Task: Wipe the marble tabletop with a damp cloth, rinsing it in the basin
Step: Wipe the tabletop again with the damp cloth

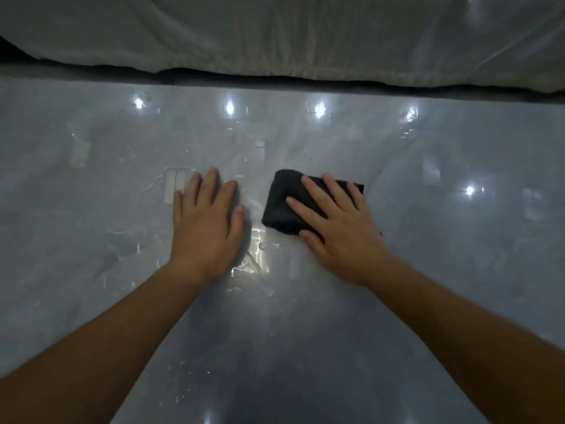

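A folded dark cloth [282,206] lies flat on the glossy grey marble tabletop [458,240], a little right of centre. My right hand [339,228] presses down on the cloth's right half with fingers spread, thumb at its near edge. My left hand [204,221] rests palm down on the bare marble just left of the cloth, fingers together, holding nothing. Wet streaks glisten on the stone between and around both hands. No basin is in view.
The tabletop's far edge [305,84] runs across the upper part of the view. Beyond it lies pale grey fabric [275,35], like a sofa or bed cover. Ceiling lights reflect as bright spots on the marble.
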A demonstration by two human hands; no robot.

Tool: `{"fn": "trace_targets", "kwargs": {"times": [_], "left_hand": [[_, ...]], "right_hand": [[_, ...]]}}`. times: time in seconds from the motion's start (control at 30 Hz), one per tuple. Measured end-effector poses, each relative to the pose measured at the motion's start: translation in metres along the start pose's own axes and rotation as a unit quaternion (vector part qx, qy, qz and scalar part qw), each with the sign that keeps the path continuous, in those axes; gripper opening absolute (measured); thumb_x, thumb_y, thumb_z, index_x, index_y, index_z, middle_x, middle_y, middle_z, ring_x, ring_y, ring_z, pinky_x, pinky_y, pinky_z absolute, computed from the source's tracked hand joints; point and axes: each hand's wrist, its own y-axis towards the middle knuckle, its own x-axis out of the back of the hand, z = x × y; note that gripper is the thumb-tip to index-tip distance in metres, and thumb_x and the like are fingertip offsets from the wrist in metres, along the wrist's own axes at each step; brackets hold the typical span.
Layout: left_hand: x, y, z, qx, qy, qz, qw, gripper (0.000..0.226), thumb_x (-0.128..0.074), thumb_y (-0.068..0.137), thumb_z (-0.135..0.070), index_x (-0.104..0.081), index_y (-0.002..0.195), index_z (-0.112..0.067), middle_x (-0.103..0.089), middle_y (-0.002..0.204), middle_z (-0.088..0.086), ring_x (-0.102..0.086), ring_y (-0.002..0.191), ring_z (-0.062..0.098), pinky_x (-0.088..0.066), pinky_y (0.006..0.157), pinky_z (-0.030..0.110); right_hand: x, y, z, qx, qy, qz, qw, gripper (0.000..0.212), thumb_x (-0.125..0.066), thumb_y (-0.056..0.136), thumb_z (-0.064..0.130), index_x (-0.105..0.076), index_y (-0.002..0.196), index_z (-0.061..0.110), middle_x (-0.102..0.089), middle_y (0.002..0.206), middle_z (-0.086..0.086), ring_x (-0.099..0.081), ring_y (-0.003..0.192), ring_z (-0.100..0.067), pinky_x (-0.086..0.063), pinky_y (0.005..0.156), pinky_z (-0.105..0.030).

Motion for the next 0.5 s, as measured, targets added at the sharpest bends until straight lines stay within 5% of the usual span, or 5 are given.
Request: {"fn": "trace_targets", "kwargs": {"times": [0.17, 0.37, 0.5], "left_hand": [[0.003, 0.008, -0.012, -0.014, -0.008, 0.009, 1.000, 0.055, -0.028, 0.096, -0.049, -0.038, 0.145, -0.025, -0.021, 0.164, 0.011, -0.011, 0.151, 0.035, -0.008, 0.119, 0.062], [-0.009, 0.028, -0.068, -0.105, 0.005, 0.040, 0.994, 0.063, -0.023, 0.095, -0.051, -0.029, 0.153, -0.027, -0.009, 0.167, 0.009, -0.001, 0.154, 0.032, -0.003, 0.121, 0.060], [-0.017, 0.035, -0.096, -0.086, 0.035, 0.066, 0.994, 0.060, -0.026, 0.095, -0.052, -0.030, 0.150, -0.029, -0.008, 0.167, 0.009, 0.001, 0.153, 0.034, -0.002, 0.119, 0.063]], "right_hand": [[0.020, 0.065, -0.052, -0.219, 0.007, -0.065, 0.974, 0.059, -0.024, 0.102, 0.053, -0.024, 0.158, 0.034, -0.015, 0.168, -0.007, -0.014, 0.153, -0.037, -0.010, 0.122, -0.057], [0.023, 0.071, -0.082, -0.153, -0.005, -0.063, 0.986, 0.059, -0.025, 0.100, 0.054, -0.027, 0.156, 0.036, -0.022, 0.167, -0.006, -0.021, 0.151, -0.037, -0.016, 0.119, -0.055], [0.032, -0.004, -0.185, -0.358, -0.002, -0.080, 0.930, 0.067, -0.020, 0.096, 0.056, -0.025, 0.158, 0.031, -0.020, 0.167, -0.011, -0.023, 0.149, -0.040, -0.021, 0.119, -0.057]]}}
